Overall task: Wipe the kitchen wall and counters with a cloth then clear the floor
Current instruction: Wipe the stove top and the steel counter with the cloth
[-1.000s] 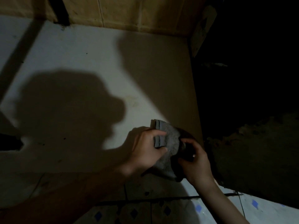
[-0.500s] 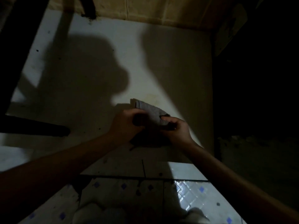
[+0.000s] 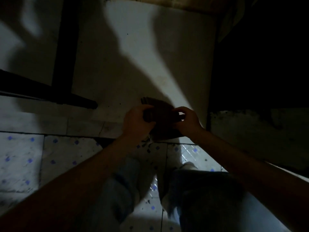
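A dark grey cloth (image 3: 159, 113) hangs folded between both hands in front of a pale wall panel (image 3: 150, 56). My left hand (image 3: 137, 121) grips its left side with curled fingers. My right hand (image 3: 187, 120) pinches its right edge between thumb and fingers. The cloth's lower part (image 3: 165, 133) droops in deep shadow. The scene is very dim.
White floor tiles with blue diamonds (image 3: 66, 156) lie below, with dark specks of debris (image 3: 147, 146) near the wall base. A black bar (image 3: 66, 42) and a black beam (image 3: 41, 91) cross at left. A rough dark ledge (image 3: 259, 131) stands at right. My jeans-clad legs (image 3: 192, 198) are below.
The view has tilted downward, so floor tiles and my legs show. Both hands keep hold of the cloth, which has fallen into deeper shadow.
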Action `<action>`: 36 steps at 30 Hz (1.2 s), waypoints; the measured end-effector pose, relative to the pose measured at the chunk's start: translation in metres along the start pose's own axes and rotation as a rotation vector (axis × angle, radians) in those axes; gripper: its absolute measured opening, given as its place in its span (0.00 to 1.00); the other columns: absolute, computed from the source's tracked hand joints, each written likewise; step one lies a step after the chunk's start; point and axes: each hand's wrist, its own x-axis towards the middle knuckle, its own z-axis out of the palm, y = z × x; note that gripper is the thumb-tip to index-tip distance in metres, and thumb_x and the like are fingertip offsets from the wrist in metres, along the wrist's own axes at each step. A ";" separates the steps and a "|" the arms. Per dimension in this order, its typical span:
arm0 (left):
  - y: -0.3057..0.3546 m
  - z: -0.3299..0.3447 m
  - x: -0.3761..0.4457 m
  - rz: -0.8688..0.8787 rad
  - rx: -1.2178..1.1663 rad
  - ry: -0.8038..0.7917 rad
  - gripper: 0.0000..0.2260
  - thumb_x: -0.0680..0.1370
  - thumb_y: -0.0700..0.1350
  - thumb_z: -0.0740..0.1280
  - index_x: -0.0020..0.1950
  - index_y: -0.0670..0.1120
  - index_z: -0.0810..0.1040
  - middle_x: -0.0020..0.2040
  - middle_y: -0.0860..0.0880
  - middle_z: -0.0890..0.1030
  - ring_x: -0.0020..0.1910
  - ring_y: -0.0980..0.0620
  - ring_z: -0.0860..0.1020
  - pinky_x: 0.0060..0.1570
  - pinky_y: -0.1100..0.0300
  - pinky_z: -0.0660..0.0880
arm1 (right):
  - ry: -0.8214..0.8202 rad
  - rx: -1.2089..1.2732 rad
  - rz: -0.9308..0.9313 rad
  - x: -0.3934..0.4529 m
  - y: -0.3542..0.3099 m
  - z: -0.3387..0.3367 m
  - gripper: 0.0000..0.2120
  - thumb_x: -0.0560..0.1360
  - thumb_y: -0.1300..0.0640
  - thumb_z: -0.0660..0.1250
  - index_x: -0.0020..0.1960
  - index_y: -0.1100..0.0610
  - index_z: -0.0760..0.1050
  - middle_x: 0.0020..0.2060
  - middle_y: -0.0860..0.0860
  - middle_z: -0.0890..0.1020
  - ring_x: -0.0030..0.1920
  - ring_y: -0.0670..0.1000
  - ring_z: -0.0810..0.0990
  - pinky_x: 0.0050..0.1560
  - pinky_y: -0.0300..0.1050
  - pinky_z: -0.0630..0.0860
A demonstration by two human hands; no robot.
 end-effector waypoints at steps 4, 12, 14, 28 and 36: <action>0.018 -0.016 -0.036 -0.074 -0.025 0.041 0.22 0.68 0.39 0.75 0.61 0.46 0.77 0.60 0.45 0.78 0.61 0.47 0.75 0.52 0.71 0.63 | 0.015 -0.037 -0.004 -0.041 -0.021 -0.003 0.22 0.64 0.70 0.73 0.51 0.50 0.74 0.45 0.53 0.79 0.48 0.55 0.80 0.50 0.53 0.80; 0.052 -0.071 -0.101 -0.150 -0.138 0.105 0.20 0.68 0.33 0.74 0.59 0.40 0.77 0.58 0.43 0.78 0.53 0.56 0.71 0.44 0.83 0.62 | -0.002 -0.087 -0.063 -0.124 -0.071 -0.009 0.22 0.64 0.71 0.71 0.55 0.55 0.75 0.43 0.51 0.77 0.37 0.44 0.75 0.36 0.36 0.75; 0.060 -0.081 -0.122 -0.153 -0.141 0.148 0.21 0.67 0.33 0.74 0.59 0.40 0.77 0.58 0.43 0.78 0.53 0.56 0.71 0.43 0.85 0.60 | -0.045 -0.134 -0.086 -0.146 -0.084 -0.013 0.23 0.65 0.71 0.71 0.56 0.55 0.75 0.44 0.50 0.77 0.37 0.45 0.75 0.37 0.36 0.76; 0.148 -0.153 -0.238 -0.214 -0.307 0.281 0.23 0.69 0.38 0.73 0.63 0.48 0.76 0.56 0.52 0.76 0.53 0.58 0.73 0.49 0.69 0.69 | -0.148 -0.168 -0.108 -0.274 -0.184 -0.060 0.22 0.65 0.72 0.70 0.54 0.52 0.76 0.39 0.46 0.74 0.40 0.47 0.76 0.53 0.53 0.80; 0.183 -0.222 -0.285 -0.201 -0.238 0.401 0.23 0.68 0.40 0.74 0.62 0.50 0.78 0.56 0.49 0.81 0.53 0.55 0.77 0.50 0.72 0.67 | -0.136 -0.119 -0.169 -0.334 -0.239 -0.053 0.23 0.63 0.71 0.69 0.49 0.47 0.76 0.42 0.50 0.78 0.46 0.56 0.81 0.50 0.57 0.80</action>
